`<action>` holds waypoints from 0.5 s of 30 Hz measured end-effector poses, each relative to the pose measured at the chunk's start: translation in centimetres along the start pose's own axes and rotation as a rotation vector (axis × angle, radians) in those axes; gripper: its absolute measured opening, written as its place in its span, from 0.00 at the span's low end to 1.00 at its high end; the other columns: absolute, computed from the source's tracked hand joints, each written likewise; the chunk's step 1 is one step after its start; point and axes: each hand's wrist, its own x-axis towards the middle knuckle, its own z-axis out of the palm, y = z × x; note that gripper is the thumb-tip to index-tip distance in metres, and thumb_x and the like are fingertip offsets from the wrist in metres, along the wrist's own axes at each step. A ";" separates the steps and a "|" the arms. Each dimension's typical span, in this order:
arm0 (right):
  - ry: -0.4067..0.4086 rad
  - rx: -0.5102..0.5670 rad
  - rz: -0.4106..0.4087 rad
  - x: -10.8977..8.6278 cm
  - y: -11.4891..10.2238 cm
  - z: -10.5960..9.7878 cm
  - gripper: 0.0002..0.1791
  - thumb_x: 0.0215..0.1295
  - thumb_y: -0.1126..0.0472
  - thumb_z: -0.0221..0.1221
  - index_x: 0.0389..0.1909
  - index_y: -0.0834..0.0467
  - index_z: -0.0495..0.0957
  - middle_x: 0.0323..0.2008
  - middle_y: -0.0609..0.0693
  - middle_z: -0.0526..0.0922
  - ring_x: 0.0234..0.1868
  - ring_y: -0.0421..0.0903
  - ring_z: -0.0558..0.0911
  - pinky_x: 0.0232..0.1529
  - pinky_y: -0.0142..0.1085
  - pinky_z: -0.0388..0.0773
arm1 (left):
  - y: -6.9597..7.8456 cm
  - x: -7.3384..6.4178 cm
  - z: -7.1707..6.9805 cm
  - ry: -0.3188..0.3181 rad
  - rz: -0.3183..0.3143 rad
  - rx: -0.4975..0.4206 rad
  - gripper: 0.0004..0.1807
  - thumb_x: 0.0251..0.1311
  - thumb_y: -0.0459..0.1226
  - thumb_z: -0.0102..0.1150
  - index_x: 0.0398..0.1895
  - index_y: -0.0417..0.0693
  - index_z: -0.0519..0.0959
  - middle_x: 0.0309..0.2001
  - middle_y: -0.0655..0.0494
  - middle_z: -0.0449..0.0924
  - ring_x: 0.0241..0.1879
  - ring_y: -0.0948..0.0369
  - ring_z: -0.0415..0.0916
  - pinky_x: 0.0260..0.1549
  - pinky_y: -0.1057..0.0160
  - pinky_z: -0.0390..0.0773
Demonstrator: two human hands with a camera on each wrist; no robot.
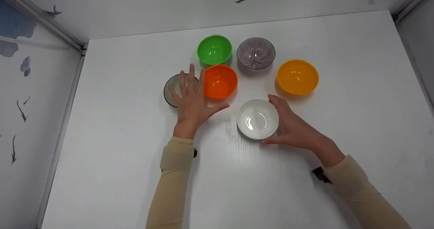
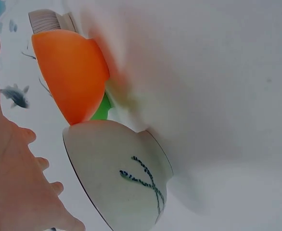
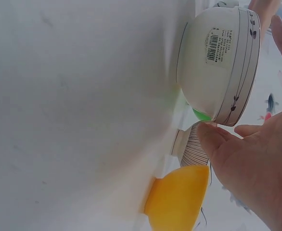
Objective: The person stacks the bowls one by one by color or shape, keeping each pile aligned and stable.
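In the head view my left hand (image 1: 192,105) is spread with straight fingers above a greyish-white bowl (image 1: 172,90), covering part of it. The left wrist view shows this bowl's dark rim and a blue-green sprig on its side (image 2: 117,163). An orange bowl (image 1: 221,82) stands right beside those fingers. My right hand (image 1: 294,127) reaches around the right side of a white bowl (image 1: 257,119), thumb at the near side, fairly straight fingers at the far side. In the right wrist view the thumb looks apart from this bowl, which bears a barcode label (image 3: 218,45).
A green bowl (image 1: 214,50) stands behind the orange one. To its right is a purple ribbed glass-like bowl (image 1: 256,54), and farther right a yellow bowl (image 1: 297,77). All are on a white table (image 1: 112,147) with patterned walls (image 1: 162,8) at back and left.
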 end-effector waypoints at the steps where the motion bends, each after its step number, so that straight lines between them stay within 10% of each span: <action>1: 0.000 0.002 0.000 0.0 0.0 0.0 0.74 0.40 0.43 0.80 0.79 0.53 0.38 0.78 0.55 0.47 0.78 0.53 0.52 0.78 0.58 0.53 | -0.2 0.0 0.0 0.002 -0.004 -0.007 0.70 0.40 0.83 0.48 0.81 0.62 0.35 0.82 0.54 0.23 0.80 0.44 0.25 0.71 0.25 0.29; 15: 0.005 0.035 -0.010 -0.2 0.1 0.4 0.72 0.42 0.46 0.80 0.80 0.53 0.39 0.79 0.53 0.45 0.79 0.54 0.50 0.78 0.59 0.51 | -3.2 -1.0 0.3 0.103 -0.129 -0.093 0.68 0.43 0.80 0.51 0.82 0.60 0.37 0.82 0.53 0.28 0.80 0.43 0.30 0.73 0.27 0.33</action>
